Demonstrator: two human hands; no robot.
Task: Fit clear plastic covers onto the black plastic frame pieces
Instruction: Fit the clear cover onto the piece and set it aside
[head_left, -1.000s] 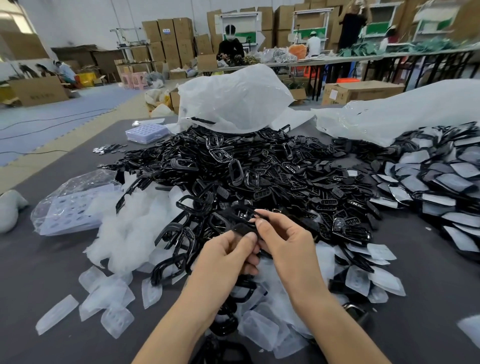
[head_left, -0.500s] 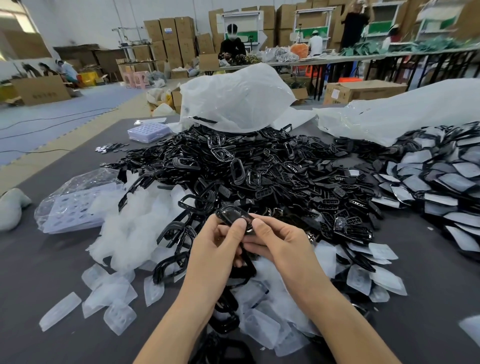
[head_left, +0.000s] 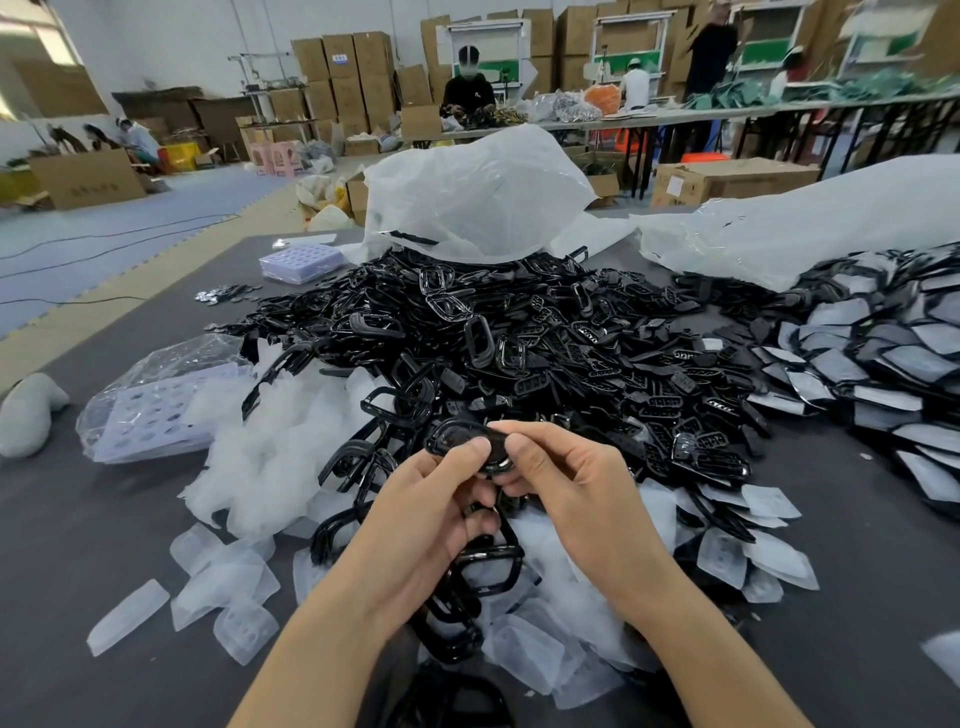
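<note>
two hands, one black frame piece (head_left: 457, 437) between them: the left hand (head_left: 431, 512) and the right hand (head_left: 569, 486) each pinch it with thumb and fingertips, above the desk's near edge. the heap of black frames (head_left: 524, 338) at the desk's middle is too many to count, as are the loose clear covers (head_left: 223, 577) near the left edge. a white bag (head_left: 467, 192) lies mid far edge, a second bag (head_left: 810, 218) at the far right corner. the desk (head_left: 78, 545) is dark grey; cardboard boxes (head_left: 343, 78) stand stacked behind.
</note>
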